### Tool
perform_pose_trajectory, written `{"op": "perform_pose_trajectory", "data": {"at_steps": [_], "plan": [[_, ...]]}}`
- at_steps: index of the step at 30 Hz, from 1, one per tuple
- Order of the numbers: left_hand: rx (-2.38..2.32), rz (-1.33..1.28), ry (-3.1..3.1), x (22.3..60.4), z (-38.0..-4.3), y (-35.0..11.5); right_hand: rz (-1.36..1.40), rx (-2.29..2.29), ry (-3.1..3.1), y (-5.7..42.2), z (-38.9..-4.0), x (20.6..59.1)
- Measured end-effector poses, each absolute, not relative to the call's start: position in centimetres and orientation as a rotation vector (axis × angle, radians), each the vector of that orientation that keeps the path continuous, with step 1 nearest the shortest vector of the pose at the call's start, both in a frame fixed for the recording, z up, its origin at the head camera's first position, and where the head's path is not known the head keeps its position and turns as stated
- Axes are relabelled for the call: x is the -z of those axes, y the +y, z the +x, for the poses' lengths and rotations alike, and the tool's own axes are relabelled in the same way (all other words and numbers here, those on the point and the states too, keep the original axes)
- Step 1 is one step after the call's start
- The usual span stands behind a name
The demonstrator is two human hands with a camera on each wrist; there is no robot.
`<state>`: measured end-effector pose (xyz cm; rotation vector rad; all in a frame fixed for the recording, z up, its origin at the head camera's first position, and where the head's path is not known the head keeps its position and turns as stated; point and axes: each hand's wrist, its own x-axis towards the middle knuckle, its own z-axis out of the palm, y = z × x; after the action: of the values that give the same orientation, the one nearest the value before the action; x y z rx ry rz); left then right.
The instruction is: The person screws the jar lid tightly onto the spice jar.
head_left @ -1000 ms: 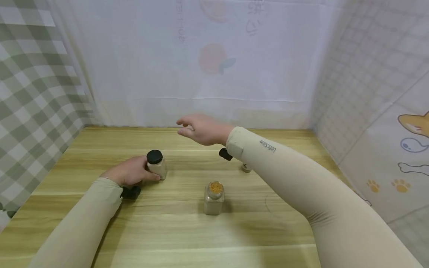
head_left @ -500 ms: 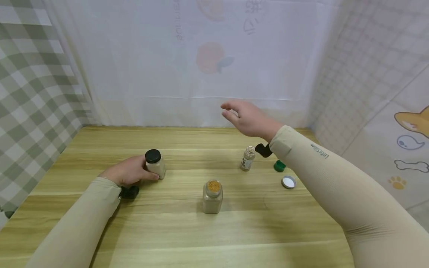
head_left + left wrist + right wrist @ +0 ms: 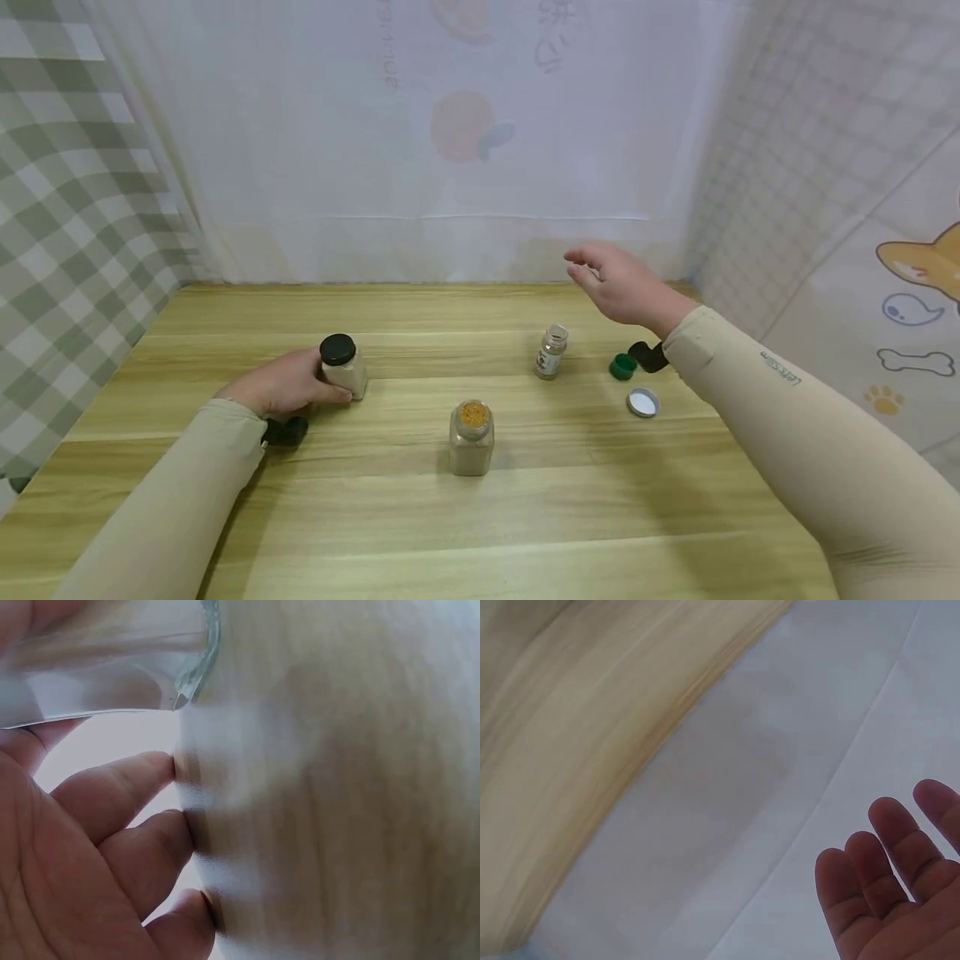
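My left hand [image 3: 288, 385] grips a glass jar [image 3: 347, 380] with a black lid, which stands on the left of the table. In the left wrist view, the clear base of this jar [image 3: 112, 675] shows, and several fingertips touch the wood below it. My right hand [image 3: 618, 283] hovers over the back right of the table, holding nothing, its fingers relaxed and apart from the thumb. Nearest to it stands a small uncapped bottle [image 3: 550, 354] with a white label. An uncapped square glass jar [image 3: 471, 446] topped with orange-brown granules stands upright near the middle.
A green cap [image 3: 622, 367] and a round silver-rimmed lid [image 3: 642, 403] with a white inside lie right of the small bottle. Hanging cloth [image 3: 337, 150] borders the wooden table [image 3: 375, 533] at the back, with more on both sides.
My right hand has moved right across the back of the table, uncovering the small bottle, the green cap and the silver-rimmed lid. My left hand keeps its hold on the black-lidded jar.
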<state>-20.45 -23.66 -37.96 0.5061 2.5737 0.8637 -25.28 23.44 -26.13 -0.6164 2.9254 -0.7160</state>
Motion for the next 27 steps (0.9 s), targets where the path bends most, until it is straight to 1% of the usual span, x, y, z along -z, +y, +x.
{"op": "perform_pose_trajectory", "data": {"at_steps": [4, 11, 17, 21, 27], "plan": [[-0.897, 0.517, 2.558, 37.9, -20.4, -23.7, -0.562, 0.674, 2.929, 25.2, -24.6, 27.0], [-0.893, 0.535, 2.56, 38.0, -20.4, -24.2, -0.496, 0.467, 2.919, 27.7, -22.7, 28.9], [-0.897, 0.527, 2.552, 38.1, -20.4, -24.5, -0.466, 0.289, 2.918, 29.6, -21.1, 30.6], [-0.974, 0.532, 2.527, 38.0, -20.3, -25.0, -0.446, 0.256, 2.853, 30.5, -20.2, 31.5], [-1.029, 0.474, 2.584, 36.6, -19.7, -25.9, -0.469, 0.205, 2.794, 31.1, -19.2, 32.8]]}}
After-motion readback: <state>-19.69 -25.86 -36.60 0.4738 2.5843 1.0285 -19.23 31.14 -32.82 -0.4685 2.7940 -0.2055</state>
